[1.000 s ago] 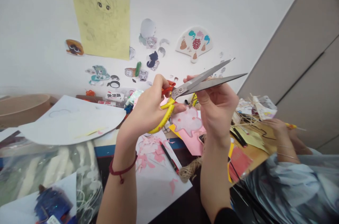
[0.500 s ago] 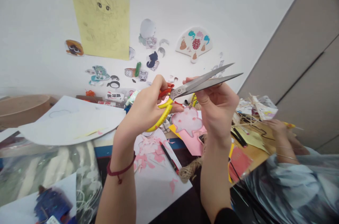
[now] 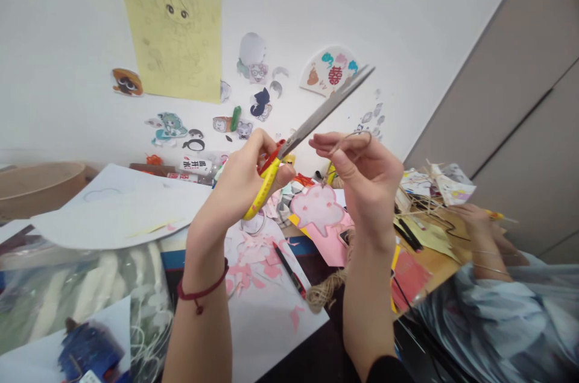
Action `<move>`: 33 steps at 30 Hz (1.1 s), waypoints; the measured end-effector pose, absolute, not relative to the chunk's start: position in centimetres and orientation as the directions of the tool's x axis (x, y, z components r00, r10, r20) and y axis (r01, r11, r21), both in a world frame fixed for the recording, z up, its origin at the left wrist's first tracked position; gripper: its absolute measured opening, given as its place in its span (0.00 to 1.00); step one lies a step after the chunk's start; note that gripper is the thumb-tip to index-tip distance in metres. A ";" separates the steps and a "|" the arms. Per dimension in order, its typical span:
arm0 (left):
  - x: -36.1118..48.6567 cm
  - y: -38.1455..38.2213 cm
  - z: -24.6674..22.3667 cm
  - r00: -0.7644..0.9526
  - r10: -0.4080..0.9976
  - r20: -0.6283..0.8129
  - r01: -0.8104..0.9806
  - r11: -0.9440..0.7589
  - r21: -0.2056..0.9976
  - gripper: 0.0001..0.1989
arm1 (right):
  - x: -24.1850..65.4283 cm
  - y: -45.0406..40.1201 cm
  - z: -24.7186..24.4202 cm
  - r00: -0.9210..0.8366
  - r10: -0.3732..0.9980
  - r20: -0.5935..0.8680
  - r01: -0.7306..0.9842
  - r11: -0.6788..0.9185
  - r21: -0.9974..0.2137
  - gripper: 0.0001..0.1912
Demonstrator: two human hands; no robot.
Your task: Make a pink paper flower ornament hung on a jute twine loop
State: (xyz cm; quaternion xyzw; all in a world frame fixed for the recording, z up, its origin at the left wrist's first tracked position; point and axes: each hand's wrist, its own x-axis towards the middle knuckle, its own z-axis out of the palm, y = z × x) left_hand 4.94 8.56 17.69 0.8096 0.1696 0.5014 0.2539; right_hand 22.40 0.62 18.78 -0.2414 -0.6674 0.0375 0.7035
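Note:
In the head view my left hand (image 3: 246, 175) grips a pair of scissors (image 3: 312, 123) by red and yellow handles. The blades are together and point up to the right. Across from it, my right hand (image 3: 366, 184) pinches a piece of brown twine (image 3: 348, 143), which loops over the fingers. Below, a pink cloud-shaped cutout (image 3: 317, 209) hangs from twine close to the right hand's thumb side. A ball of twine (image 3: 323, 291) lies under the right wrist. Pink paper scraps (image 3: 253, 262) are scattered on a white sheet (image 3: 271, 335).
A red and black pen (image 3: 289, 268) lies on the sheet. On the left are a white fan-shaped board (image 3: 122, 208), a brown bowl (image 3: 40, 187) and a plastic bag (image 3: 90, 286). Stickers and a yellow drawing (image 3: 181, 39) cover the wall. A co-worker's hand (image 3: 474, 220) works at right.
The scissors have closed and swung upward and left, away from my right hand. The twine over the right fingers now shows. The pink cutout shifted slightly left.

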 end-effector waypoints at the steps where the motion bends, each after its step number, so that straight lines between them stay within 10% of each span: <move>1: 4.9 8.6 17.6 0.458 0.523 0.719 0.013 -0.813 0.583 0.17 | 22.4 0.5 18.8 0.102 0.391 0.915 0.264 0.876 -0.404 0.02; 33: 5.5 8.9 17.8 0.600 0.492 0.630 0.002 -0.789 0.614 0.22 | 22.3 0.8 18.4 0.113 0.361 0.926 0.350 0.857 -0.377 0.07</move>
